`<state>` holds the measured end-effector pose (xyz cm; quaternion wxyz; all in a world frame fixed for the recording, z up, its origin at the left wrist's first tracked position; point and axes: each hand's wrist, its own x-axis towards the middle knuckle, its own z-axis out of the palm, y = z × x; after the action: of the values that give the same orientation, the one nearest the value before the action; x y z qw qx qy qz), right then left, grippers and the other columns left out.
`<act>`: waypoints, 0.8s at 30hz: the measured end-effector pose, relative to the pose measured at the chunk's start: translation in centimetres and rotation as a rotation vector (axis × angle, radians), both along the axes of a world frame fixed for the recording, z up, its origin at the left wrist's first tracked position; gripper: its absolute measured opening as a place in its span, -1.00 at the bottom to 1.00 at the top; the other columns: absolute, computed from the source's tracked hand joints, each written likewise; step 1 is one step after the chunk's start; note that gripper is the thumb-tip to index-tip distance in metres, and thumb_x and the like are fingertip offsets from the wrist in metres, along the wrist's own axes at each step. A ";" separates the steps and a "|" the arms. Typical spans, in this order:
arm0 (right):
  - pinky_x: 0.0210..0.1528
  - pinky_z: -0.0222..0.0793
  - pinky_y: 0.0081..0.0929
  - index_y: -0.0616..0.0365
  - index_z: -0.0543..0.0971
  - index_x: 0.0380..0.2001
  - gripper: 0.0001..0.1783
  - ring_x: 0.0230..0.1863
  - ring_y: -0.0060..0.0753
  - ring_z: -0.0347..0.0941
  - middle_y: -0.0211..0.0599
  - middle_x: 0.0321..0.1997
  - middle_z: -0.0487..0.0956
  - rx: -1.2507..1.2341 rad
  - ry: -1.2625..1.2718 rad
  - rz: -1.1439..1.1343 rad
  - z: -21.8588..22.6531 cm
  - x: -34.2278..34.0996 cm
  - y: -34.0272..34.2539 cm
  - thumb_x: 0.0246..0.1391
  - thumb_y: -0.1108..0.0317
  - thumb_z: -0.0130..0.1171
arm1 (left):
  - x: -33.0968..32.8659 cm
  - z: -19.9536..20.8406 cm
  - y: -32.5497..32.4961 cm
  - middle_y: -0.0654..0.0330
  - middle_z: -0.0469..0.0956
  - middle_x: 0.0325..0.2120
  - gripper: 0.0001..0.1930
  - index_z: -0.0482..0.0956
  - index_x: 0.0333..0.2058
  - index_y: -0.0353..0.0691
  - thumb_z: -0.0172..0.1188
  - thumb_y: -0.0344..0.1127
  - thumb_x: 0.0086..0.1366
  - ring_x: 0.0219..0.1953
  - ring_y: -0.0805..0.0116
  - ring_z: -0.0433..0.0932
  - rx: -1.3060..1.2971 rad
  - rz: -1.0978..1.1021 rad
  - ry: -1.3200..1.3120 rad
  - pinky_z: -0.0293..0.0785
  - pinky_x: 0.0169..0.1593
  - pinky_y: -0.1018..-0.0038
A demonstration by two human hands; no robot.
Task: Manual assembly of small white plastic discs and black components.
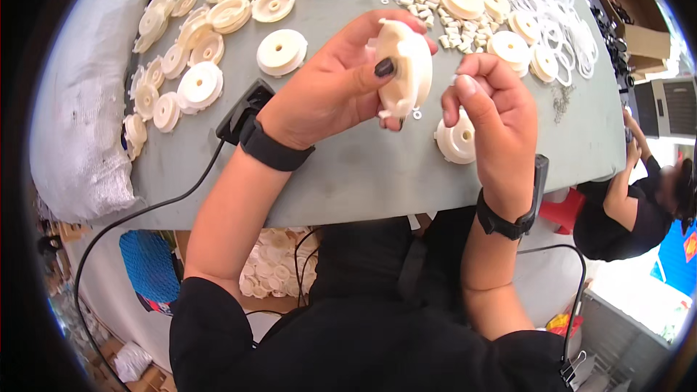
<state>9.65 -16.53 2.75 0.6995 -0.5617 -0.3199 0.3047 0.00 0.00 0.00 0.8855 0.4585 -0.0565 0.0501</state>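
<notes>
My left hand (341, 76) grips a cream plastic reel (408, 69) tilted on edge above the table, its thumb on the near face and its fingers behind the rim. To the right, my right hand (501, 105) is apart from the reel, with thumb and forefinger pinched. A tiny pale bit seems to show at those fingertips, too small to name. Below that hand another cream reel (455, 141) lies on the grey table (348, 181). A small white washer (417, 113) lies under the held reel.
Many cream reels (200, 87) cover the table's left side. Small cream cylinders (457, 29) and clear rings (563, 36) are heaped at the far right. A wrapped white roll (80, 116) lines the left edge. A box of cream discs (272, 265) stands below; a person (632, 207) sits at right.
</notes>
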 end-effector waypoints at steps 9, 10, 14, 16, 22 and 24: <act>-0.44 0.33 -0.71 0.32 0.40 -0.32 -0.85 -0.51 -0.69 0.37 -0.37 -0.49 0.49 0.125 0.109 -0.015 -0.3 -1.7 0.8 0.06 0.47 0.07 | 0.1 -0.3 -0.7 0.11 0.29 -0.06 -0.50 0.16 0.09 -0.08 0.11 -0.25 0.21 -0.24 0.26 0.50 -0.100 -0.123 -0.194 0.57 -0.51 0.53; -0.44 0.33 -0.71 0.32 0.40 -0.32 -0.85 -0.51 -0.69 0.37 -0.37 -0.49 0.49 0.131 0.117 -0.028 -0.4 -1.9 0.9 0.06 0.47 0.07 | 0.1 -0.1 -1.0 0.10 0.32 -0.10 -0.48 0.16 0.09 -0.09 0.13 -0.24 0.19 -0.26 0.25 0.51 -0.146 -0.100 -0.152 0.57 -0.54 0.54; -0.46 0.34 -0.70 0.33 0.41 -0.33 -0.87 -0.52 -0.69 0.39 -0.35 -0.51 0.51 0.195 0.083 -0.086 -0.5 -2.3 1.1 0.04 0.49 0.07 | 0.0 -1.0 -0.9 0.09 0.34 -0.14 -0.49 0.17 0.08 -0.08 0.14 -0.23 0.19 -0.26 0.25 0.51 -0.119 -0.133 -0.101 0.57 -0.53 0.54; -0.47 0.35 -0.70 0.33 0.42 -0.33 -0.87 -0.53 -0.69 0.39 -0.35 -0.52 0.51 0.168 0.088 -0.087 -0.5 -2.4 1.0 0.04 0.50 0.07 | 0.0 -1.1 -0.8 0.09 0.35 -0.18 -0.49 0.18 0.08 -0.07 0.14 -0.23 0.19 -0.27 0.26 0.51 -0.149 -0.167 -0.103 0.56 -0.52 0.53; -0.45 0.32 -0.74 0.31 0.43 -0.39 -0.90 -0.51 -0.71 0.41 -0.40 -0.55 0.50 0.149 0.042 -0.137 -0.8 -1.2 0.5 0.04 0.48 0.06 | 0.2 0.0 -1.3 0.11 0.32 -0.17 -0.48 0.17 0.09 -0.07 0.15 -0.25 0.18 -0.37 0.27 0.53 -0.163 -0.056 -0.079 0.55 -0.50 0.52; -0.43 0.32 -0.72 0.29 0.43 -0.40 -0.88 -0.49 -0.70 0.41 -0.42 -0.54 0.50 0.019 -0.182 -0.164 -1.1 1.5 -0.9 0.03 0.44 0.08 | 1.0 -0.7 -0.5 0.11 0.31 -0.15 -0.48 0.16 0.09 -0.07 0.15 -0.26 0.18 -0.39 0.27 0.53 -0.139 -0.063 -0.127 0.55 -0.49 0.54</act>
<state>11.12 -17.39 1.67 0.6955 -0.6047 -0.3378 0.1912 0.95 -0.47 -0.69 0.9108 0.3900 -0.1235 0.0551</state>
